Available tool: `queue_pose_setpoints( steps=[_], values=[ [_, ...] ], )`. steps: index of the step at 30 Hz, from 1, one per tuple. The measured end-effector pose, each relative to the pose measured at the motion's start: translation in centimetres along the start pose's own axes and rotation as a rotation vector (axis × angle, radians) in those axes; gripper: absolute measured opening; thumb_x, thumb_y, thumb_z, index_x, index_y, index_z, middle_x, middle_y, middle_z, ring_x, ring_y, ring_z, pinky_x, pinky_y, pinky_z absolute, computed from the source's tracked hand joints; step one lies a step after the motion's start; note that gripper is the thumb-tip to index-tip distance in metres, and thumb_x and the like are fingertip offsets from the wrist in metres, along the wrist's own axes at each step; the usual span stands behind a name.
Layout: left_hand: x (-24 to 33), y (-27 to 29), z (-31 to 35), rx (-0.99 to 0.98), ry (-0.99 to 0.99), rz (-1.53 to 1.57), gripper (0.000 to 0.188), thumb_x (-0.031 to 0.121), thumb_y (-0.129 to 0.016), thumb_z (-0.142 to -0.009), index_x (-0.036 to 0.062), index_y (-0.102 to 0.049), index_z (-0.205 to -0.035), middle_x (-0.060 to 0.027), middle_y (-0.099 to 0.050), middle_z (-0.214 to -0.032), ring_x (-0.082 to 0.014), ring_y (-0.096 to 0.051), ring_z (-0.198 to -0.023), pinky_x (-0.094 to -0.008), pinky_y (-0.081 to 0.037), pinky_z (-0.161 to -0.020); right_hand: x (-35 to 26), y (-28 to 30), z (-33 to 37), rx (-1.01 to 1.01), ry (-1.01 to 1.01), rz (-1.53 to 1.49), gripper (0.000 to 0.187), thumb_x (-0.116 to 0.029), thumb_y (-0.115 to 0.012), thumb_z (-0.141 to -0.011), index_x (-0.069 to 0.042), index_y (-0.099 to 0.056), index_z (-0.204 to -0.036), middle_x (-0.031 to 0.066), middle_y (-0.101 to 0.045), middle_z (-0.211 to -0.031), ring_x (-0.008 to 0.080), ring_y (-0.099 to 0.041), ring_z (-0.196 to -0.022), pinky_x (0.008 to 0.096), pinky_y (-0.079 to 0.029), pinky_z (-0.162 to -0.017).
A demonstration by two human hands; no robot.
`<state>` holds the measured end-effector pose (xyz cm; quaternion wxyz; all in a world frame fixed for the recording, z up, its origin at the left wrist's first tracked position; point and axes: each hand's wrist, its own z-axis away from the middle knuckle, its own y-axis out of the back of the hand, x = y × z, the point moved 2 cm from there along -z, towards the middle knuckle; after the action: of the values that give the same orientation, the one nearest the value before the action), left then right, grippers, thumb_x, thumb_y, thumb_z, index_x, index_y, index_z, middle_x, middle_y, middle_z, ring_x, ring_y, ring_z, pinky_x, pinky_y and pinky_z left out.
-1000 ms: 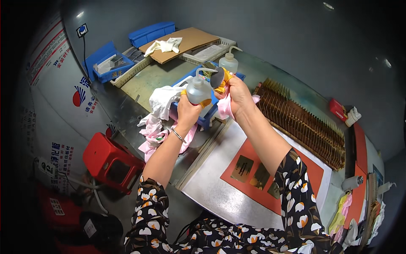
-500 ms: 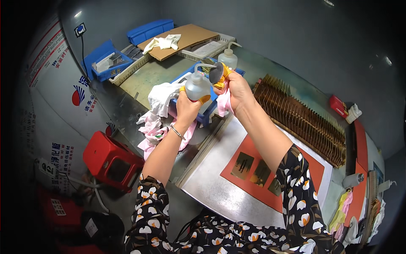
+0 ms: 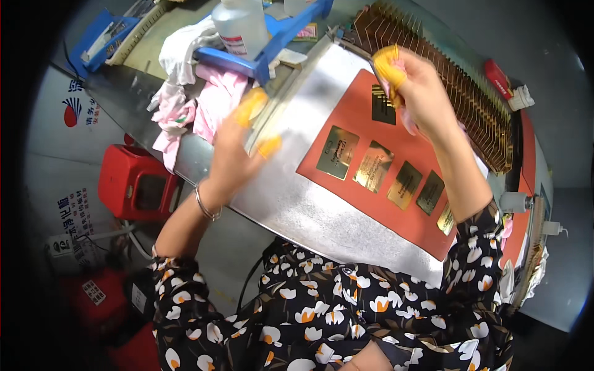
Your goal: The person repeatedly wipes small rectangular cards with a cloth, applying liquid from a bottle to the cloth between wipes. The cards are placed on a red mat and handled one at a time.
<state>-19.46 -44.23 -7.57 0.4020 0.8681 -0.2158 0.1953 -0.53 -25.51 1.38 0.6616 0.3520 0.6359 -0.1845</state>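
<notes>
My right hand (image 3: pixel 427 93), yellow covers on its fingertips, is closed around a pink cloth (image 3: pixel 407 120) above the upper part of an orange-red mat (image 3: pixel 346 105). Most of the cloth is hidden by the fingers. Several shiny gold plates with dark markings lie on the mat; one dark gold plate (image 3: pixel 383 105) is just below that hand. My left hand (image 3: pixel 232 148), also with yellow fingertip covers, is slightly blurred, its fingers apart and holding nothing. It hovers near the left edge of the white board, close to a pink rag (image 3: pixel 216 102).
A squeeze bottle (image 3: pixel 241 28) of clear liquid stands in a blue tray (image 3: pixel 263 68) beside a white cloth (image 3: pixel 179 55). A brown slotted rack (image 3: pixel 451 80) of thin upright plates runs along the far right. A red stool (image 3: pixel 133 179) stands at lower left.
My left hand has let go of the squeeze bottle, which is in the blue tray, and come back nearer. The right hand moved right, over the mat. The view has tilted down, showing more plates.
</notes>
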Motion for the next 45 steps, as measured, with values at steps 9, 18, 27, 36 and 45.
queue_pose_setpoints(
  steps=[9, 18, 27, 36, 45],
  values=[
    [6.0, -3.9, 4.5, -0.529, -0.03, -0.128, 0.065, 0.039, -0.064, -0.075, 0.0029, -0.046, -0.126, -0.015, -0.038, -0.134, -0.0298, -0.038, -0.121, -0.0433, -0.029, -0.097, 9.4, -4.0, 3.8, -0.181, 0.194, 0.753, 0.015, -0.014, -0.063, -0.076, -0.004, -0.058, -0.085, 0.0146, -0.061, -0.076, 0.0322, -0.06, -0.07, 0.0387, -0.046, -0.06],
    [6.3, -3.9, 4.6, -0.537, -0.015, -0.193, 0.061, 0.04, -0.062, -0.076, 0.0051, -0.048, -0.124, -0.0177, -0.037, -0.133, -0.0298, -0.038, -0.12, -0.0439, -0.028, -0.097, 9.7, -5.4, 2.9, -0.181, 0.374, 0.765, 0.004, -0.008, -0.057, -0.071, -0.005, -0.057, -0.073, 0.0132, -0.06, -0.069, 0.0311, -0.059, -0.063, 0.0417, -0.045, -0.055],
    [6.2, -4.0, 4.6, -0.522, -0.012, -0.198, 0.061, 0.04, -0.062, -0.076, 0.0058, -0.048, -0.125, -0.0178, -0.037, -0.133, -0.0301, -0.039, -0.119, -0.0447, -0.028, -0.098, 9.7, -4.8, 5.6, -0.325, 0.518, 0.737, 0.003, -0.006, -0.056, -0.072, -0.009, -0.057, -0.071, 0.0091, -0.059, -0.066, 0.0292, -0.058, -0.06, 0.04, -0.045, -0.053],
    [6.0, -4.1, 4.8, -0.531, -0.015, -0.22, 0.061, 0.039, -0.062, -0.077, 0.0053, -0.047, -0.125, -0.0178, -0.037, -0.133, -0.0299, -0.038, -0.12, -0.0453, -0.028, -0.098, 9.6, -4.8, 5.9, -0.304, 0.396, 0.858, 0.007, -0.009, -0.054, -0.077, -0.005, -0.055, -0.072, 0.0129, -0.059, -0.065, 0.0327, -0.059, -0.061, 0.0422, -0.046, -0.055],
    [5.8, -3.5, 5.1, -0.417, -0.009, -0.122, 0.053, 0.026, -0.065, -0.076, 0.0022, -0.049, -0.121, -0.0153, -0.045, -0.127, -0.0303, -0.045, -0.113, -0.0426, -0.033, -0.095, 10.2, -5.6, 3.0, -0.229, 0.155, 0.824, 0.007, -0.012, -0.058, -0.072, -0.007, -0.058, -0.078, 0.0128, -0.062, -0.073, 0.0312, -0.061, -0.066, 0.0427, -0.047, -0.058]
  ],
)
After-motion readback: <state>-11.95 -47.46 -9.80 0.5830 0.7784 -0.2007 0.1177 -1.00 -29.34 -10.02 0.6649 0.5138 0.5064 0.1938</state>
